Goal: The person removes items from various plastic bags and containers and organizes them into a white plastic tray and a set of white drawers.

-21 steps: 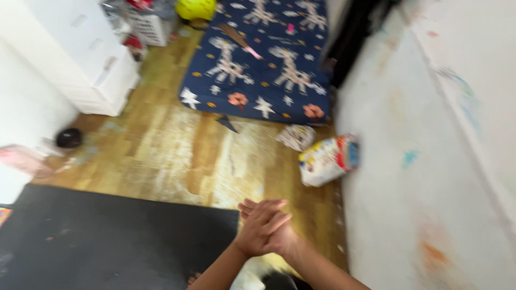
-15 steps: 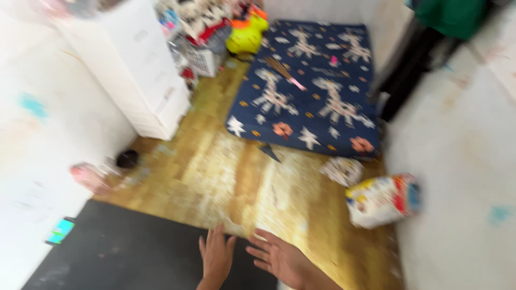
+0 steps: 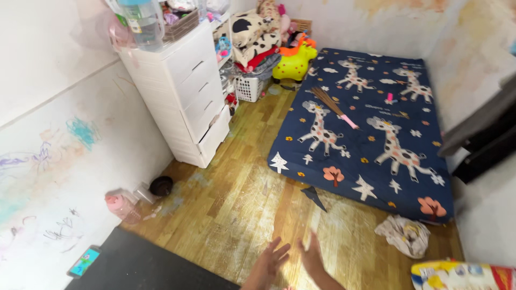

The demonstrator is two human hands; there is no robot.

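Left hand (image 3: 267, 264) and right hand (image 3: 312, 254) open, empty, above wooden floor (image 3: 236, 198). Black mat (image 3: 145, 268) adjoins; crumpled cloth (image 3: 403, 234) and patterned mattress (image 3: 365, 134) lie ahead.

White drawer unit (image 3: 185, 88) against scribbled wall (image 3: 48, 156); giraffe-print mattress (image 3: 371, 129) carrying a small broom (image 3: 331, 105); crumpled cloth (image 3: 403, 234) on wooden floor (image 3: 242, 198).

worn glossy wood-look floor (image 3: 236, 198), matt black mat (image 3: 145, 268), printed cloth mattress (image 3: 371, 123), smooth white plastic drawers (image 3: 183, 91)
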